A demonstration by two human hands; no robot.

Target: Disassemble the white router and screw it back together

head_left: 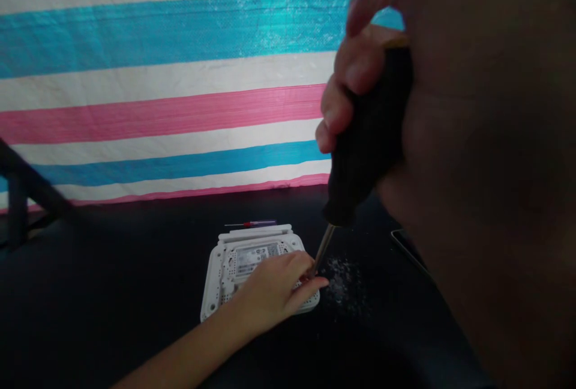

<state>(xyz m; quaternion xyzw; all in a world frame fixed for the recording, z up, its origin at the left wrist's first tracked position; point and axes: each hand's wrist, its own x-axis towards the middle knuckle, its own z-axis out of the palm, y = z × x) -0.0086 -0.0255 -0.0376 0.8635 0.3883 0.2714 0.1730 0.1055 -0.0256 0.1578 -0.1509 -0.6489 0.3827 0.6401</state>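
My right hand [405, 95] looms large and close on the right, its fingers wrapped round the black handle of a screwdriver [373, 131]. The metal shaft slants down to the right part of a white plastic device [216, 275] with a printed label and small holes. My left hand [274, 287] lies across the device, thumb and fingers closing around the screwdriver's lower end. The tip, and whatever those fingers may pinch there, is hidden.
A thin screwdriver with a red and purple handle [261, 223] lies behind the device. White crumbs [344, 284] are scattered on the black table [112, 293]. A dark stand [31, 191] is at left, before a striped sheet [157, 119].
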